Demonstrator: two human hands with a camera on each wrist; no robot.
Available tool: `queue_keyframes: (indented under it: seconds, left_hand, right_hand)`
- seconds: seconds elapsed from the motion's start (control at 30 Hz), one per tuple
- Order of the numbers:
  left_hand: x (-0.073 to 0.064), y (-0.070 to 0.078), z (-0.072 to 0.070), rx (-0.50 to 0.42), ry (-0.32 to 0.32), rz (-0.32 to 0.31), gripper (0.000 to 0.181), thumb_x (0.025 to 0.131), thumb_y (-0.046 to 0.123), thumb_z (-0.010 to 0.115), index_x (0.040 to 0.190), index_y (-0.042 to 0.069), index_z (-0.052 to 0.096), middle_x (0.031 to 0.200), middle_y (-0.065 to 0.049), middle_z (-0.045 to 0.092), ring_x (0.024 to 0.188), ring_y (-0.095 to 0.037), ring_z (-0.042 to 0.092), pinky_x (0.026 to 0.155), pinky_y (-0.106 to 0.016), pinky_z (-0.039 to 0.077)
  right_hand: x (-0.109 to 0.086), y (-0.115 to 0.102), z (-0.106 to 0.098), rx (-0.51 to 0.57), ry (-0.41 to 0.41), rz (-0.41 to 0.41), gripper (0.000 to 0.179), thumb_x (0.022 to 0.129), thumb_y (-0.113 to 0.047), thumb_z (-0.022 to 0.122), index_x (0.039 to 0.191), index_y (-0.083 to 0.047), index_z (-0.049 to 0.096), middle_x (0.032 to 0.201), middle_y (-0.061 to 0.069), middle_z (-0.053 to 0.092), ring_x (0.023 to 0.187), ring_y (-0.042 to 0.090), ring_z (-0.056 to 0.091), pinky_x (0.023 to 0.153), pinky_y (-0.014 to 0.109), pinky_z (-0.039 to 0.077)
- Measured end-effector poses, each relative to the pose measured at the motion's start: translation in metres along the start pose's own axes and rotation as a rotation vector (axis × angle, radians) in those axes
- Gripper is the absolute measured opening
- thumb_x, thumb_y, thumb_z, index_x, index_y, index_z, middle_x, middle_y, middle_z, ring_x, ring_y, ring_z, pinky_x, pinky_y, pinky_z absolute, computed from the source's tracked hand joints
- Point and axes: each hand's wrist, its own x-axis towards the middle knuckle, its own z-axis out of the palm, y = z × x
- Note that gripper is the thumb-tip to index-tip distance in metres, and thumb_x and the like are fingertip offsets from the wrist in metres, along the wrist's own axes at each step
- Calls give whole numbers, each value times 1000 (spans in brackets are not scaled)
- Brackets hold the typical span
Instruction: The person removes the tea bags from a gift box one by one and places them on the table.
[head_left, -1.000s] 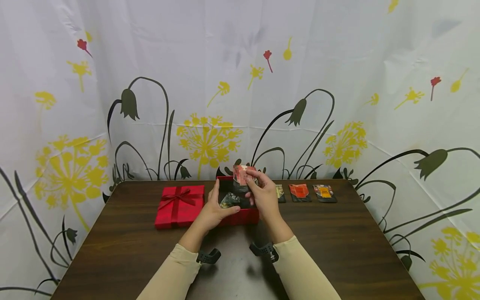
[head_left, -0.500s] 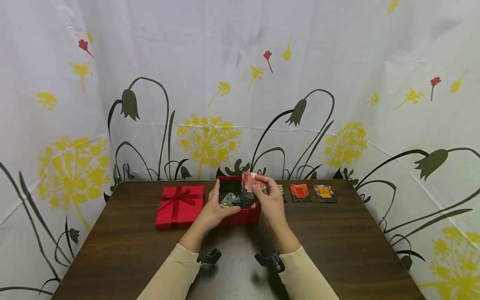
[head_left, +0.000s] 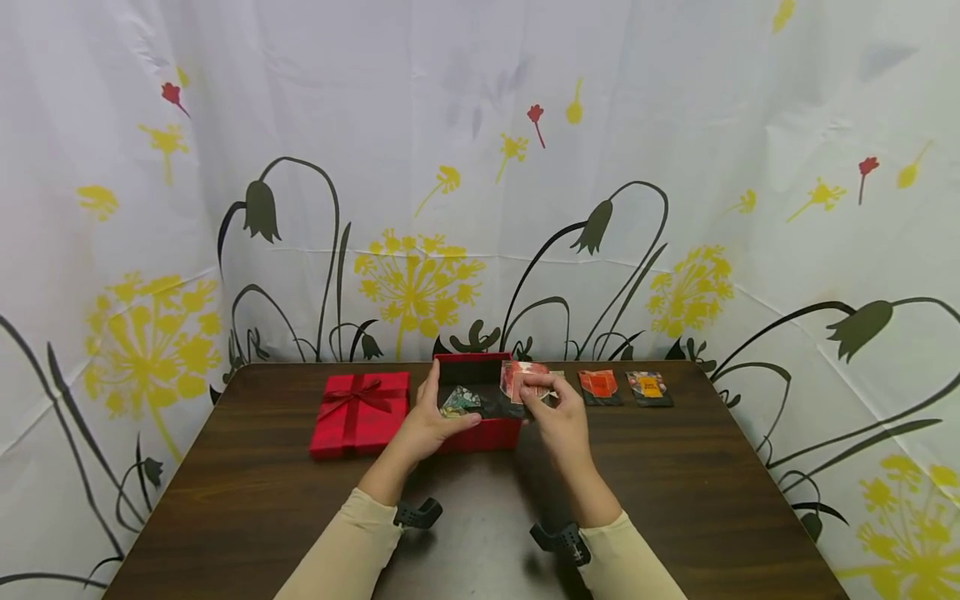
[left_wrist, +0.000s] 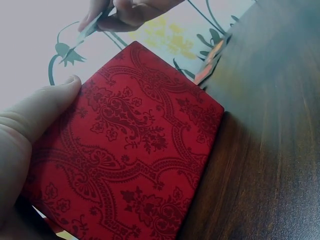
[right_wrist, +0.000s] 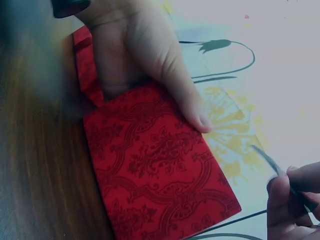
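My right hand (head_left: 561, 421) pinches a small sachet (head_left: 517, 379) with a red and white upper part and a dark lower part, held over the right end of an open red gift box (head_left: 480, 435). In the right wrist view the sachet (right_wrist: 267, 161) shows nearly edge-on between thumb and fingers. My left hand (head_left: 423, 429) holds the box's left end, its thumb (left_wrist: 52, 107) on the front rim and its fingers up at the far side. Inside the dark interior, toward the left, lies a green patterned sachet (head_left: 460, 402).
Left of the box lies its red lid (head_left: 341, 429) with a dark red ribbon bow. To the right stand an orange-red sachet (head_left: 598, 383) and another with a yellow-orange label (head_left: 651, 387). A third sachet (head_left: 557, 380) is mostly hidden behind my right hand. A floral curtain (head_left: 480, 167) hangs behind the table.
My right hand has moved right and lower with the red and white sachet, from above the box's middle to its right end. The left hand and the box have stayed put.
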Motion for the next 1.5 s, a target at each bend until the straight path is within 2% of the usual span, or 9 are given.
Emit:
queue_keyframes:
  seconds: [0.2,0.33,0.57,0.87,0.97,1.13,1.23,1.37,1.5]
  left_hand:
    - [0,-2,3,-8,-7,-3,136,83,50,93,176,39,-5,184,-14,3,168,-46,13,128,-77,22]
    - [-1,-3,4,-20,-12,3,134,85,46,93,175,41,-7,184,-14,1,168,-46,10,128,-78,21]
    - [-3,-1,4,-29,-16,-11,133,86,43,93,175,40,-6,184,-13,2,168,-46,11,128,-77,22]
    - [-2,-3,3,-12,-13,-12,133,85,49,91,176,39,-6,184,-13,3,168,-46,13,127,-77,24]
    - [-3,-4,3,-13,-16,-15,131,87,46,91,175,40,-7,184,-13,2,168,-45,12,127,-77,24]
    - [-3,-4,4,-18,-17,-23,132,87,45,91,175,41,-7,184,-12,2,168,-45,13,128,-77,23]
    - [-2,-3,3,-16,-15,-21,132,86,47,91,175,40,-6,184,-12,2,168,-45,13,127,-77,24]
    - [-1,-1,2,-15,-16,-16,133,85,49,91,175,40,-6,184,-11,2,168,-45,14,128,-77,24]
    - [-1,1,0,-9,-16,-11,135,84,53,92,176,39,-6,184,-12,3,168,-45,14,127,-77,24]
  right_hand:
    - [-7,6,-12,-55,0,-22,21,100,-15,81,122,-12,78,115,11,69,54,13,53,46,28,53]
    - [-10,16,-26,-63,31,-32,21,101,-20,81,121,-14,79,104,9,71,47,12,51,46,25,49]
    - [-13,36,-51,-24,71,13,22,102,-15,79,121,-5,77,98,5,74,48,10,50,45,23,47]
    - [-18,47,-73,-79,44,103,26,100,-20,82,120,-4,77,117,11,75,50,11,49,47,25,46]
    - [-20,52,-81,-120,36,152,29,98,-20,84,119,-2,78,116,12,75,50,11,49,48,25,46]
    - [-20,65,-96,-177,42,213,28,97,-18,85,117,0,79,102,13,76,51,11,50,49,26,47]
    - [-18,71,-101,-200,33,227,26,97,-17,85,116,0,79,97,11,77,52,12,51,49,27,48]
    - [-15,77,-104,-226,13,234,24,97,-16,84,114,-1,79,99,10,78,57,12,54,48,27,51]
    - [-12,79,-103,-255,-2,244,23,97,-13,83,115,1,79,107,16,76,66,13,59,50,26,55]
